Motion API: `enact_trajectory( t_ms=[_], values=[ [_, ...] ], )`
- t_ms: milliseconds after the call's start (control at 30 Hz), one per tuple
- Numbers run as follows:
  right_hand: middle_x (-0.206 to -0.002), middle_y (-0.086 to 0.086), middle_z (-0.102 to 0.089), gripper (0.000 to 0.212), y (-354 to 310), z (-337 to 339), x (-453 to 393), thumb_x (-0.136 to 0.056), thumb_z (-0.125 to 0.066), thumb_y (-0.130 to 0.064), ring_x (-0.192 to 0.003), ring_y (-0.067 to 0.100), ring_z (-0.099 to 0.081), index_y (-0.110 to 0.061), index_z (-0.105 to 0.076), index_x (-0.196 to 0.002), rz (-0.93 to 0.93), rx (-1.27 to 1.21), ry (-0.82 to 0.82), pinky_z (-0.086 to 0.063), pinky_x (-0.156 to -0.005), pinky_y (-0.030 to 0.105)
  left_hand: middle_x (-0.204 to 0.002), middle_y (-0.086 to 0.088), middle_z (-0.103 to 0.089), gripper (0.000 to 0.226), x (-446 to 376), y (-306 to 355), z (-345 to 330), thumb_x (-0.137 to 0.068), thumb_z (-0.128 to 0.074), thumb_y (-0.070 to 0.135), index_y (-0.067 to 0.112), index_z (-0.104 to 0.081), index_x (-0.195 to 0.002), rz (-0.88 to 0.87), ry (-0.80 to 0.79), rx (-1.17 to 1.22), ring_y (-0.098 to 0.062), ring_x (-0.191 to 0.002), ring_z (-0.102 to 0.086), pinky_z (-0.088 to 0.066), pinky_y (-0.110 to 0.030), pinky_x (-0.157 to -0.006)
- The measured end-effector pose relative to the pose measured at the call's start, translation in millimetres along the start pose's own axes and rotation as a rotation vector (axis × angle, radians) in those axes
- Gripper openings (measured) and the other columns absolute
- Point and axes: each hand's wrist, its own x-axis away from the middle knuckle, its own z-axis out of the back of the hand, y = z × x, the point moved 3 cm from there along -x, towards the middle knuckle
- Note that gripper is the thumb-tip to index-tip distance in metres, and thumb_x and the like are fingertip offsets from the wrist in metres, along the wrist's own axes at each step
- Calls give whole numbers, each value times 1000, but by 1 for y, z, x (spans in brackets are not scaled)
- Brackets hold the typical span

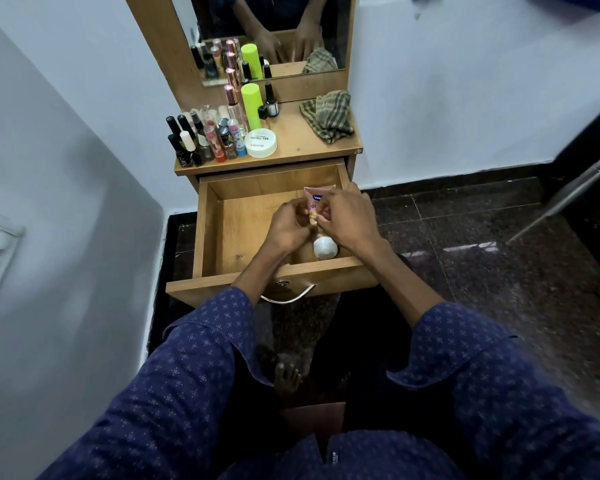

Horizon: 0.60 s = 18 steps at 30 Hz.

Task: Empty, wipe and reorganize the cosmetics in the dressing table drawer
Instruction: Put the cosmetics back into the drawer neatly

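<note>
While the drawer (222,237) is standing pulled out from the dressing table, the person is holding a pink tube (315,206) over its right side with both hands. The left hand (288,225) is closing its fingers (300,211) on the tube's left edge, and the right hand (348,218) is pinching its fingers (322,220) on the tube's right edge, near the middle. The tube is pointing its white cap (325,247) toward the near drawer wall, with the crimped end toward the far wall. The drawer's wooden bottom is lying bare to the left of the hands. On the surface (302,140) above, a cluster of nail polish bottles (201,140) is crowding the left side, with a white round tub (261,143) just beside it and a lime green bottle (251,105) standing behind. A checked cloth (328,116) is lying crumpled at the far right, under the mirror (274,32). Dark blue patterned sleeves (201,344) are covering the forearms.
</note>
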Motion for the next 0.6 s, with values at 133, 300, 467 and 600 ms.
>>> enact_trajectory(
  t_ms=[133, 300, 467, 600],
  values=[
    [-120, -14, -74, 16, 0, -1, 1, -89, -78, -42, -106, 19, -58, -26, -80, -86, -10, 22, -3, -52, -83, 41, -116, -6, -74, 49, -1, -4, -1, -86, -70, -9, 6, -65, -132, 13, -35, -17, -18, -104, -71, -62, -36, -90],
    [-102, -1, -76, 13, -1, 0, 1, -92, -75, -32, -105, 25, -60, -21, -78, -86, -18, 60, 0, -51, -83, 42, -118, -6, -71, 48, 2, 1, -1, -89, -58, -13, 2, -65, -134, -20, -58, -19, -18, -111, -67, -55, -27, -97],
    [-95, 3, -76, 15, -1, 0, -1, -95, -73, -33, -106, 25, -58, -20, -80, -91, -1, 83, 11, -49, -82, 41, -118, -7, -71, 55, 1, 0, 0, -85, -51, -18, 1, -64, -135, -27, -61, -27, -21, -114, -67, -54, -30, -101],
    [-95, 2, -76, 17, -1, -2, 0, -96, -71, -35, -107, 24, -58, -22, -81, -92, 14, 113, 7, -50, -80, 40, -123, -12, -71, 56, 3, 0, -1, -85, -52, -18, 1, -65, -136, -38, -64, -44, -23, -114, -67, -55, -34, -102]
  ],
)
